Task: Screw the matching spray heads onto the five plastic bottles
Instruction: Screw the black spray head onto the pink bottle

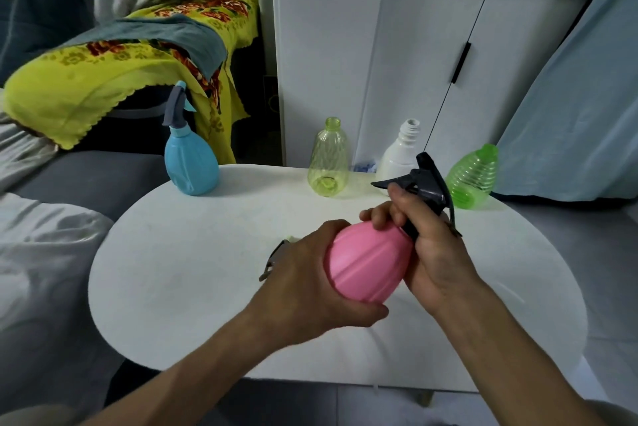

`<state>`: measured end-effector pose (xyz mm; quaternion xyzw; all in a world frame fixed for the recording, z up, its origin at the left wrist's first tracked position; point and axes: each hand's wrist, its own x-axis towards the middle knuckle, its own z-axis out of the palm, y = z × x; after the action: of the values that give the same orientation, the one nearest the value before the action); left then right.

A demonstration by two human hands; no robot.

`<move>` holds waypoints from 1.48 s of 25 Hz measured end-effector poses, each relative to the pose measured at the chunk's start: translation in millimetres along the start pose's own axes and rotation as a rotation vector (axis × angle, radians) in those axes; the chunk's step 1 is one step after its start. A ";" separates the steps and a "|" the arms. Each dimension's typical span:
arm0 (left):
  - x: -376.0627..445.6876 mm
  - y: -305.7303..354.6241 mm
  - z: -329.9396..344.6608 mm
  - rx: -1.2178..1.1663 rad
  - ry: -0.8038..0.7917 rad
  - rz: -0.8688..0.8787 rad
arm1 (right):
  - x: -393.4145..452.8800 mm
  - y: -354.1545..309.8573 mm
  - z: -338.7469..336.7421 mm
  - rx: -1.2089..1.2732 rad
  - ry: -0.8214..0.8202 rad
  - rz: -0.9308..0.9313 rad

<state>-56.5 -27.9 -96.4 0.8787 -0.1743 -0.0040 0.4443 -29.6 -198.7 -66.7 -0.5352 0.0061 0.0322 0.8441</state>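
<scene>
Pink bottle (367, 261) lies tilted in my left grip (310, 282), neck toward one o'clock, where my right grip (419, 236) clamps the dark spray head (426, 180).

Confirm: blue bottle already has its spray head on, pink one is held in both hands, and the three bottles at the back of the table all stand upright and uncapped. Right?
Not quite. The head view shows only two upright: the yellow-green bottle and the white bottle. The green ribbed bottle lies tilted on its side. All three are uncapped. The rest holds: the blue bottle has its head on, and the left hand and right hand hold the pink bottle.
</scene>
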 end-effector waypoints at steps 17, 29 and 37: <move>3.3 10.2 2.1 -0.173 -0.132 0.111 | -9.6 -14.0 2.2 -0.063 0.037 -0.104; 9.4 10.7 -2.0 0.125 0.019 0.191 | -2.8 -22.2 -1.4 0.099 0.001 -0.154; 0.0 7.6 18.4 0.012 0.122 0.205 | -6.3 -18.1 13.9 -0.038 0.190 -0.198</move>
<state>-61.8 -46.4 -101.6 0.8576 -0.2359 0.0960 0.4468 -35.1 -194.2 -44.1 -0.5498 0.0323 -0.1021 0.8284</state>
